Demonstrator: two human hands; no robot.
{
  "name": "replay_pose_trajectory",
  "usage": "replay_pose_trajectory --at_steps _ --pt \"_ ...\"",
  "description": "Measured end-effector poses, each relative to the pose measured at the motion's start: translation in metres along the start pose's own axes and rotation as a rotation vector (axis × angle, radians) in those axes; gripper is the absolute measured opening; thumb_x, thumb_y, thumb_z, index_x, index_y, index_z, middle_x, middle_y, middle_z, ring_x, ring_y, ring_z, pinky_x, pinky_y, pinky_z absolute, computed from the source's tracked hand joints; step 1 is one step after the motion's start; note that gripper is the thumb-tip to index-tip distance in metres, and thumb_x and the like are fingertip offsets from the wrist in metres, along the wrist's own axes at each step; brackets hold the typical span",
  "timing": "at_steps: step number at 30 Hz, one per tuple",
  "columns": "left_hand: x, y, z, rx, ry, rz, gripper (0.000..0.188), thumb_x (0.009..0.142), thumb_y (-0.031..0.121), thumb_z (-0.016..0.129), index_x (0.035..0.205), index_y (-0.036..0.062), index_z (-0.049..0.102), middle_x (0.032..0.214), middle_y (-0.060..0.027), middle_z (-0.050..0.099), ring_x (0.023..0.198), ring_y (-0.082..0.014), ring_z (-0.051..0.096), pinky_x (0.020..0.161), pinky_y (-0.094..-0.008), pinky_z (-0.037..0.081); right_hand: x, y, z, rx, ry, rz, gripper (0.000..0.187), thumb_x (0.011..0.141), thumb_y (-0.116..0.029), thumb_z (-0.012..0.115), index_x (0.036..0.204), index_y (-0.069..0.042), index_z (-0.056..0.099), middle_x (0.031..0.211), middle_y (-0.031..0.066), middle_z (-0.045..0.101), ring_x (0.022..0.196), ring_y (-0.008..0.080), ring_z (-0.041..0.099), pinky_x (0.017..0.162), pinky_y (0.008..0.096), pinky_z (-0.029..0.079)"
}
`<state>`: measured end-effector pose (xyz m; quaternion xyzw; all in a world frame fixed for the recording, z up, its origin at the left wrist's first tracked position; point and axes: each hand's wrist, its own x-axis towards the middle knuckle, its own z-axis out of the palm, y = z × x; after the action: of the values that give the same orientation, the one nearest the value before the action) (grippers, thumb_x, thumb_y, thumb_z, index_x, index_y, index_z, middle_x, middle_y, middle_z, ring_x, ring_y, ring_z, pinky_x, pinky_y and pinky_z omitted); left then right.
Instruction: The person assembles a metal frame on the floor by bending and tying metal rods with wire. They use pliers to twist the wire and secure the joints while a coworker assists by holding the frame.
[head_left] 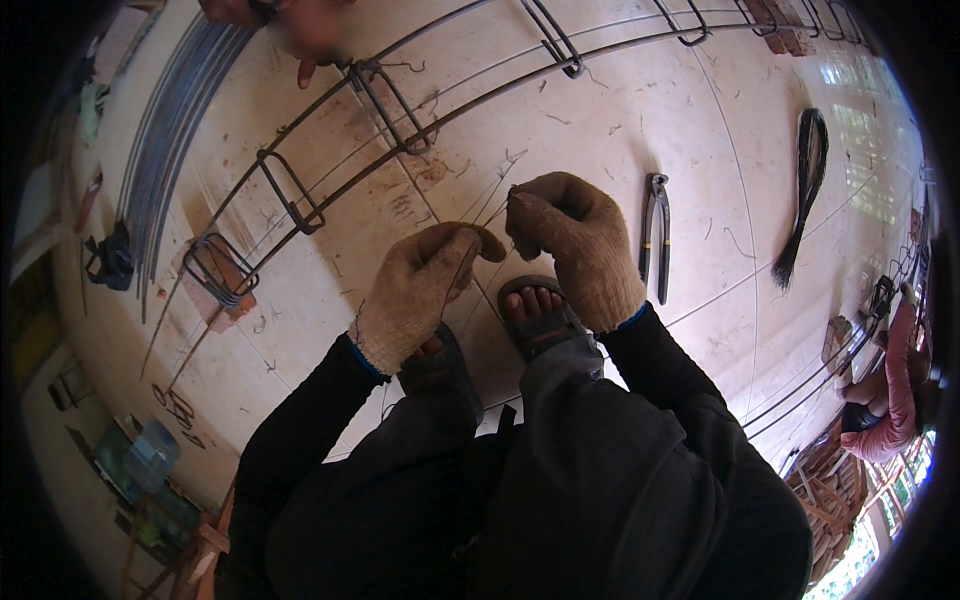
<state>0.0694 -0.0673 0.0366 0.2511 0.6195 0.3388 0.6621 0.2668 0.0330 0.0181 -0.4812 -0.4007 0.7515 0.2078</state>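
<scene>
Both my hands wear tan knitted gloves and meet just above my sandalled feet. My left hand (425,285) is closed, thumb against curled fingers, at the lower end of a few thin strands of tie wire (492,197). Close beside it, my right hand (580,245) pinches at the same strands with its fingertips; a small gap separates the hands. The wire inside the gloves is hidden. Ahead lies a long cage of steel rods (345,185) with rectangular stirrups (290,190). Right of my right hand, pincers (656,235) with dark, yellow-marked handles lie on the floor.
A looped bundle of black tie wire (803,195) lies farther right. Straight steel rods (185,110) are stacked at the far left. A brick (225,280) props the cage end. Another person's hand (315,35) is at the cage's far side; a person in pink sleeves (900,380) works at right.
</scene>
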Motion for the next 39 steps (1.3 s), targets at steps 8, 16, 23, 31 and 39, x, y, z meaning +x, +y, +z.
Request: replay_pose_trajectory --at_steps 8,16,23,31,39 --pt "0.001 -0.002 -0.003 -0.197 -0.045 -0.025 0.037 0.118 0.038 0.057 0.113 0.0057 0.075 0.073 0.0084 0.048 0.065 -0.0014 0.041 0.057 -0.0227 0.032 -0.004 0.007 0.003 -0.027 -0.018 -0.046 0.038 0.103 -0.023 0.076 0.131 0.002 0.076 0.103 0.0108 0.079 0.084 0.0154 0.071 0.076 0.0302 0.059" --pt "0.001 0.001 -0.004 -0.108 -0.108 -0.024 0.048 0.116 0.044 0.053 0.115 0.0006 0.072 0.071 0.0064 0.047 0.060 -0.0056 0.037 0.057 -0.0267 0.029 -0.002 0.005 0.006 -0.045 -0.054 -0.037 0.034 0.103 -0.024 0.073 0.124 0.002 0.077 0.105 0.0101 0.078 0.086 0.0162 0.069 0.076 0.0314 0.057" --pt "-0.001 0.003 0.002 -0.049 -0.065 -0.049 0.052 0.116 0.047 0.052 0.120 0.0007 0.075 0.072 0.0064 0.047 0.061 -0.0044 0.036 0.057 -0.0263 0.029 0.000 0.014 0.007 0.010 -0.037 -0.099 0.030 0.101 -0.024 0.073 0.115 0.002 0.075 0.099 0.0087 0.075 0.087 0.0168 0.069 0.078 0.0320 0.057" --pt "-0.004 -0.003 -0.001 0.066 -0.073 0.007 0.053 0.119 0.043 0.049 0.130 0.0000 0.077 0.075 0.0039 0.052 0.065 -0.0056 0.044 0.060 -0.0251 0.035 0.002 0.011 0.005 -0.004 0.014 -0.080 0.029 0.108 -0.023 0.070 0.121 0.002 0.071 0.099 0.0044 0.071 0.087 0.0128 0.066 0.081 0.0292 0.054" --pt "-0.002 -0.008 -0.001 0.183 -0.027 0.126 0.055 0.116 0.051 0.055 0.117 0.0010 0.080 0.076 0.0030 0.051 0.068 -0.0066 0.043 0.064 -0.0260 0.037 0.001 0.013 0.009 0.081 0.036 -0.030 0.031 0.108 -0.024 0.070 0.124 0.003 0.071 0.099 0.0048 0.071 0.087 0.0120 0.065 0.080 0.0289 0.054"
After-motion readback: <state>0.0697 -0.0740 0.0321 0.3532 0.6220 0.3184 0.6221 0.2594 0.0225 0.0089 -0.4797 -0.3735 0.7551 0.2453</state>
